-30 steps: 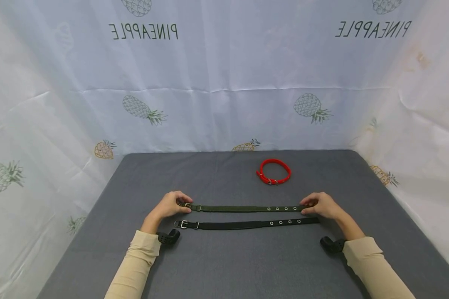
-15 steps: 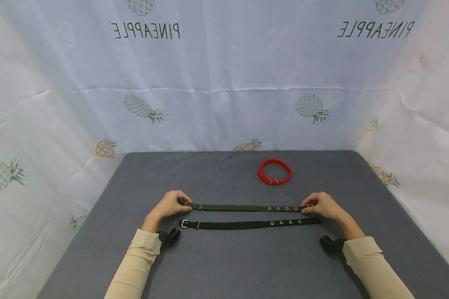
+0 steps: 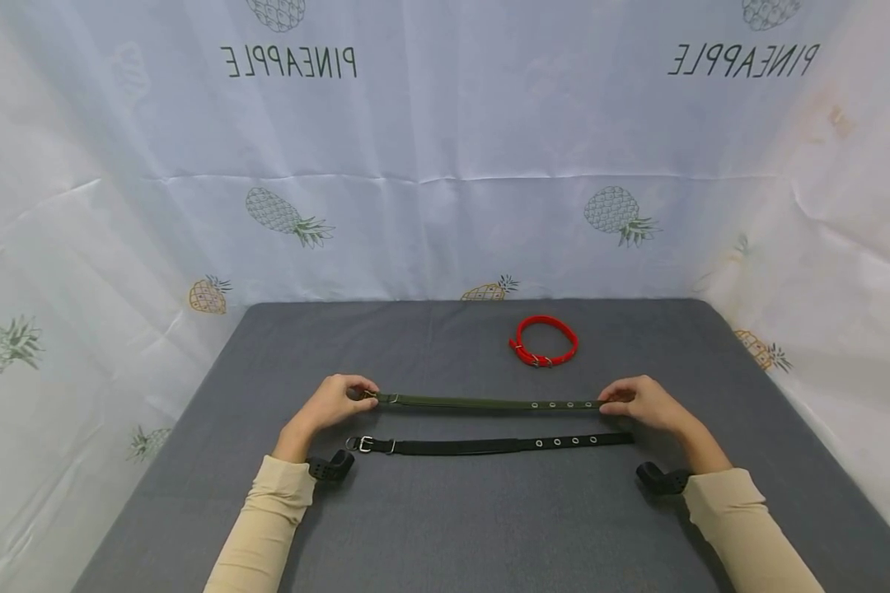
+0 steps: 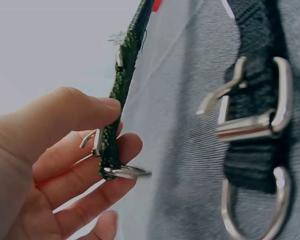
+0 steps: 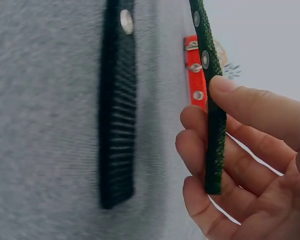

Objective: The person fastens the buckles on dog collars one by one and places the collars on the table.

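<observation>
A green collar (image 3: pixel 460 403) with a buckle and eyelets is stretched between both hands, lifted a little off the table. My left hand (image 3: pixel 335 402) pinches its buckle end; the left wrist view shows the thumb against the green strap (image 4: pixel 121 82), with a metal ring at its tip. The plain tip is pinched by my right hand (image 3: pixel 644 402), and the right wrist view shows the strap's end (image 5: pixel 215 165) lying across the fingers. In front of it a black collar (image 3: pixel 460 447) lies flat and straight, its buckle (image 4: pixel 255 100) at the left.
A red collar (image 3: pixel 543 361), buckled into a loop, lies toward the back right of the grey cloth-covered table (image 3: pixel 445 519). A white curtain (image 3: pixel 445 123) printed with pineapples hangs behind the table and along both sides.
Both hands have raised the green collar off the table, and it has shifted slightly toward the back. The black and red collars have stayed in place.
</observation>
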Available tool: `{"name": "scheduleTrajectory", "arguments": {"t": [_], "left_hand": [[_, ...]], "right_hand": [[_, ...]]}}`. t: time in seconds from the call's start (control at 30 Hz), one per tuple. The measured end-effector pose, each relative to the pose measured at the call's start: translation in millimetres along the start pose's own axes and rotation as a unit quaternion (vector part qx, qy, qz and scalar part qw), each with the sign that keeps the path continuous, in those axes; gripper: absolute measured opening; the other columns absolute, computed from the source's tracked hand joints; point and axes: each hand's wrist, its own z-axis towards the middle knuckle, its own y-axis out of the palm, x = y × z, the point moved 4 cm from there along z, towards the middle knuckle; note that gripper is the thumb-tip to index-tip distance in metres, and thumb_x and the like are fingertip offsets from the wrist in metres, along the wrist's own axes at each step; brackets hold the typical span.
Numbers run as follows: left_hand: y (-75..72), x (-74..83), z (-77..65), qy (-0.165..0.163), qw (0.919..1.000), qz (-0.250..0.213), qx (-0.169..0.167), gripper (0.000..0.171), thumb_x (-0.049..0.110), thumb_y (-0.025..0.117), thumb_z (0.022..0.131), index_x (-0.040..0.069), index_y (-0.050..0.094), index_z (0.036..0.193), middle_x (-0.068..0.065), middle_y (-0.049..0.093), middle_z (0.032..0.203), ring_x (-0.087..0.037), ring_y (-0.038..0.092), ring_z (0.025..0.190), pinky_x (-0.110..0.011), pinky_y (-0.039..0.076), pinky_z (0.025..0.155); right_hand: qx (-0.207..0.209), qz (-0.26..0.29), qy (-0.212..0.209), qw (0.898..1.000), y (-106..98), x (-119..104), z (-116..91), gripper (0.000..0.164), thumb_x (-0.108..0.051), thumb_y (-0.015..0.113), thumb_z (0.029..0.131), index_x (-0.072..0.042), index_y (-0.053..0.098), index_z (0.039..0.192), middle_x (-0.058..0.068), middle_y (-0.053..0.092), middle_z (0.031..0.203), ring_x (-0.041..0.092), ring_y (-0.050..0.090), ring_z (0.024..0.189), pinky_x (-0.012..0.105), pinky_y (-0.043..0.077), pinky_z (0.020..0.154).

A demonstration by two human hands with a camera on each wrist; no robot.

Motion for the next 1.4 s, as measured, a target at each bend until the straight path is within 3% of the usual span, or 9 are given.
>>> {"name": "scheduleTrajectory", "arguments": {"t": [0.23, 0.47, 0.67, 0.9, 1.1, 1.17, 1.23, 1.33, 1.4], "left_hand": [[-8.9, 7.1, -2.6, 0.012, 0.9999, 0.001, 0.011, 0.021, 0.017, 0.063, 0.093, 0.004, 0.071, 0.107, -0.015, 0.071, 0.104, -0.028, 0.065, 0.097, -0.044, 0.052, 0.085], [-15.2, 8.0, -6.0, 0.013, 0.9995, -0.03, -0.001, 0.024, 0.02, 0.06, 0.096, 0.004, 0.069, 0.112, -0.015, 0.071, 0.103, -0.019, 0.065, 0.089, -0.03, 0.053, 0.077], [-18.3, 10.1, -5.9, 0.024, 0.9989, -0.04, 0.005, 0.024, 0.017, 0.058, 0.097, 0.001, 0.068, 0.113, -0.018, 0.071, 0.093, -0.022, 0.065, 0.078, -0.024, 0.051, 0.069], [-23.6, 21.0, -7.7, 0.026, 0.998, -0.031, 0.048, 0.02, 0.011, 0.062, 0.093, 0.002, 0.069, 0.109, -0.014, 0.071, 0.09, -0.005, 0.043, 0.065, -0.02, 0.037, 0.057], [-27.8, 28.6, -10.0, 0.04, 0.9941, -0.042, 0.092, 0.019, 0.011, 0.063, 0.093, 0.003, 0.069, 0.109, -0.015, 0.07, 0.085, -0.002, 0.039, 0.06, -0.02, 0.035, 0.055], [-29.1, 31.2, -10.1, 0.048, 0.9919, -0.039, 0.111, 0.02, 0.011, 0.064, 0.093, 0.003, 0.069, 0.11, -0.012, 0.066, 0.077, -0.002, 0.038, 0.058, -0.021, 0.034, 0.055], [-30.3, 34.7, -10.1, 0.056, 0.9893, -0.035, 0.131, 0.021, 0.011, 0.065, 0.092, 0.004, 0.069, 0.111, -0.007, 0.058, 0.068, -0.002, 0.036, 0.056, -0.021, 0.033, 0.054], [-31.5, 40.9, -9.6, 0.069, 0.985, -0.033, 0.155, 0.021, 0.01, 0.066, 0.091, 0.005, 0.069, 0.111, -0.001, 0.049, 0.063, -0.002, 0.036, 0.055, -0.02, 0.033, 0.054], [-31.8, 45.7, -9.5, 0.08, 0.9825, -0.034, 0.165, 0.022, 0.009, 0.067, 0.089, 0.005, 0.07, 0.111, -0.001, 0.049, 0.064, -0.002, 0.036, 0.056, -0.02, 0.033, 0.054]], "right_hand": [[0.023, 0.01, -0.001, 1.0, -10.3, -8.8, -4.1, 0.025, -0.022, 0.068, 0.09, -0.001, 0.072, 0.104, 0.016, 0.073, 0.1, 0.001, 0.064, 0.081, 0.027, 0.054, 0.072], [0.051, 0.021, -0.01, 0.998, -19.7, -13.3, -5.6, 0.025, -0.02, 0.064, 0.093, 0.002, 0.072, 0.103, 0.019, 0.073, 0.095, 0.007, 0.065, 0.075, 0.025, 0.053, 0.067], [0.08, 0.026, -0.008, 0.996, -25.0, -20.1, -8.3, 0.025, -0.019, 0.062, 0.095, 0.003, 0.071, 0.103, 0.021, 0.071, 0.091, 0.014, 0.062, 0.071, 0.03, 0.052, 0.065], [0.118, 0.019, -0.001, 0.993, -31.0, -27.5, -11.5, 0.027, -0.018, 0.063, 0.094, 0.004, 0.068, 0.109, 0.021, 0.071, 0.096, 0.005, 0.059, 0.071, 0.029, 0.051, 0.063], [0.159, 0.021, 0.016, 0.987, -34.0, -35.2, -11.3, 0.028, -0.019, 0.064, 0.094, 0.003, 0.068, 0.11, 0.024, 0.068, 0.105, -0.003, 0.052, 0.07, 0.023, 0.046, 0.059], [0.172, 0.026, 0.017, 0.985, -34.2, -38.2, -11.1, 0.028, -0.02, 0.064, 0.093, 0.003, 0.068, 0.109, 0.017, 0.069, 0.098, -0.002, 0.051, 0.067, 0.023, 0.045, 0.057], [0.187, 0.036, 0.016, 0.981, -34.2, -40.9, -11.4, 0.028, -0.02, 0.065, 0.093, 0.003, 0.069, 0.108, 0.003, 0.069, 0.089, 0.0, 0.05, 0.064, 0.024, 0.044, 0.055], [0.214, 0.05, 0.012, 0.975, -33.9, -45.1, -12.0, 0.027, -0.019, 0.066, 0.092, 0.003, 0.069, 0.106, -0.023, 0.06, 0.079, 0.0, 0.052, 0.063, 0.023, 0.044, 0.055], [0.231, 0.055, 0.007, 0.971, -33.8, -48.5, -11.9, 0.026, -0.018, 0.067, 0.091, 0.004, 0.07, 0.104, -0.034, 0.053, 0.075, -0.003, 0.054, 0.064, 0.022, 0.045, 0.055]]}}
